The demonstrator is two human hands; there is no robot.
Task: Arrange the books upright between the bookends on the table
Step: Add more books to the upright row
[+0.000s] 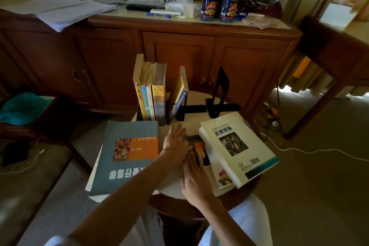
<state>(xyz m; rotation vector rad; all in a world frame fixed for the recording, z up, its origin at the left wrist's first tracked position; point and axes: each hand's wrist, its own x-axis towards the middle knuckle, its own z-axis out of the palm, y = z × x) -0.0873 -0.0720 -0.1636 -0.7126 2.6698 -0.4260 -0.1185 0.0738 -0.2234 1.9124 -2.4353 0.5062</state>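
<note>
I see a small round table (pixel 199 94) with four books (pixel 149 94) standing upright at its far left, spines toward me. Just right of them a blue-spined book (pixel 180 94) leans to the right against a black bookend (pixel 191 109), and a second black bookend (pixel 220 94) stands farther right, apart from any book. Lying flat near me are a large grey book (pixel 127 158) on the left and a white book (pixel 237 148) on the right (it overhangs the table edge, resting on another white volume). Between them lies a small dark book with an orange cover (pixel 198 149). My left hand (pixel 176 142) rests with straight, released fingers at that book's left edge; my right hand (pixel 194 173) touches its near edge with extended fingers, not visibly grasping. A wooden cabinet (pixel 179 46) stands behind.
</note>
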